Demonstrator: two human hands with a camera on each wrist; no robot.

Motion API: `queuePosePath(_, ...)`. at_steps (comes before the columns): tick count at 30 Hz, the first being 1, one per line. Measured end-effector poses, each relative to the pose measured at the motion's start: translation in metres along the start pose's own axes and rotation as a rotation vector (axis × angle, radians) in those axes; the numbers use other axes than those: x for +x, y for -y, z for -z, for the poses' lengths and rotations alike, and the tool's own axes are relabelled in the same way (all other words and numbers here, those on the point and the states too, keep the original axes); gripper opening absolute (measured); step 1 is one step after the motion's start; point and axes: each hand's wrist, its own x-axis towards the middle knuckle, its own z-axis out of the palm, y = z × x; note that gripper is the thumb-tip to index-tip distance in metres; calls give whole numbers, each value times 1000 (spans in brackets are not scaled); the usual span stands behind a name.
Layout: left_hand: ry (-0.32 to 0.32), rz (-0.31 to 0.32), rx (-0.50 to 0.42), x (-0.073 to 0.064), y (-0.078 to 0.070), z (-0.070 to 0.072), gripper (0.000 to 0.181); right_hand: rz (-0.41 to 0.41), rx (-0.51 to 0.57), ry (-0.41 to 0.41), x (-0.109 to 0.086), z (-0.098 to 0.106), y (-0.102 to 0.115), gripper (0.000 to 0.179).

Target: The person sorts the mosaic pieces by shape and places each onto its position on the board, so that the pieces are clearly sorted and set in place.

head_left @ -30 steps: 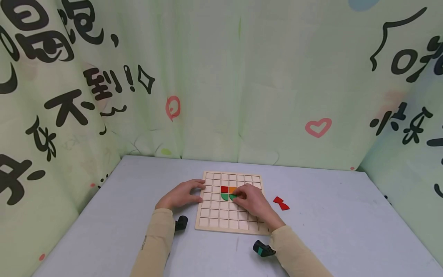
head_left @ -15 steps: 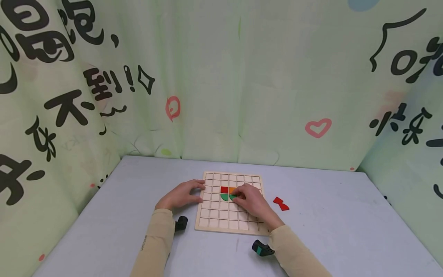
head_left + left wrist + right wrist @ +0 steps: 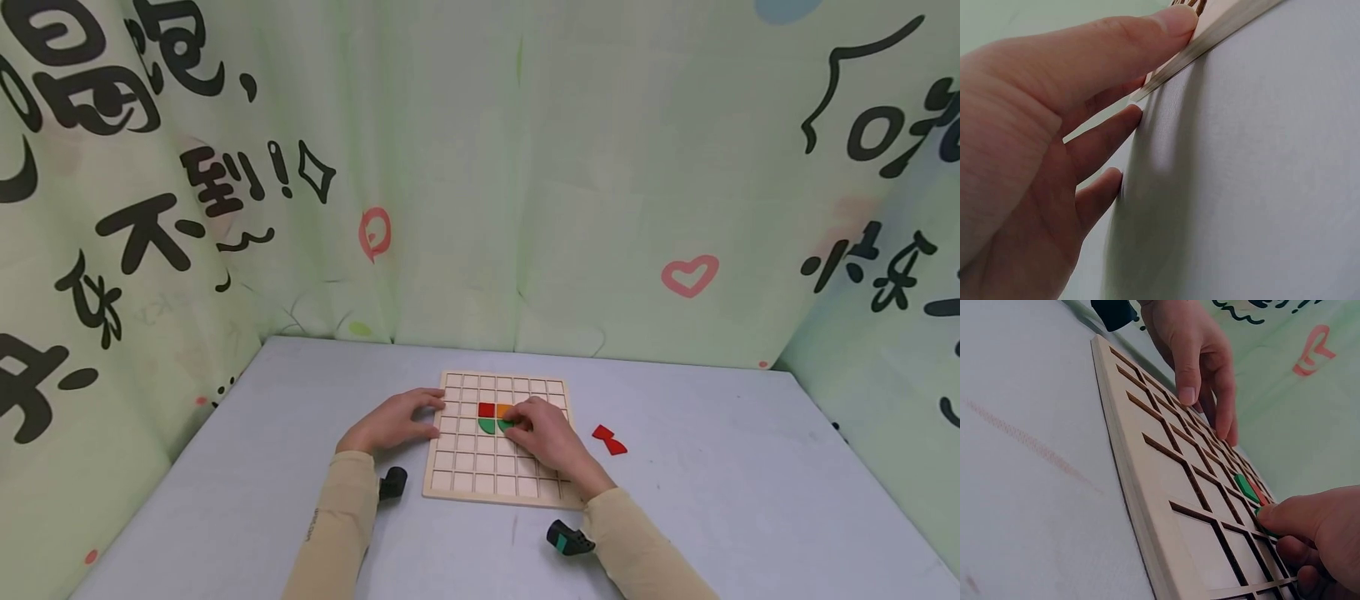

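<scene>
A wooden grid board [image 3: 495, 485] lies on the table. My left hand [image 3: 397, 419] rests at its left edge, fingers spread; the left wrist view shows the thumb [image 3: 1172, 22] on the board's rim. Near the board's middle sit a red square tile [image 3: 487, 410], an orange tile [image 3: 503, 411] and a rounded green tile [image 3: 487, 426]. With thumb and curled fingers, my right hand [image 3: 551, 435] pinches a second green tile [image 3: 504, 426], which sits beside the first and is partly hidden by the fingers. In the right wrist view, the thumb [image 3: 1272, 515] lies against that green tile.
Two red pieces [image 3: 603, 433] lie on the table [image 3: 720, 483] right of the board. Black wrist cameras, one at the left wrist [image 3: 393, 483] and one at the right [image 3: 570, 538], stick out over the table. A printed curtain [image 3: 525, 183] encloses the back and sides.
</scene>
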Motion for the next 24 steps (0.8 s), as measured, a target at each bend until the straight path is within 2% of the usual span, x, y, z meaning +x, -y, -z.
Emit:
queuePosePath(11,-5,-25,-9,0,-2,3,40,9,9,-19,-1,1,-1,13)
queuePosePath(24,-4,-4,-4,0,0,0,40,-13,16,-31,-3,-1,-3,13)
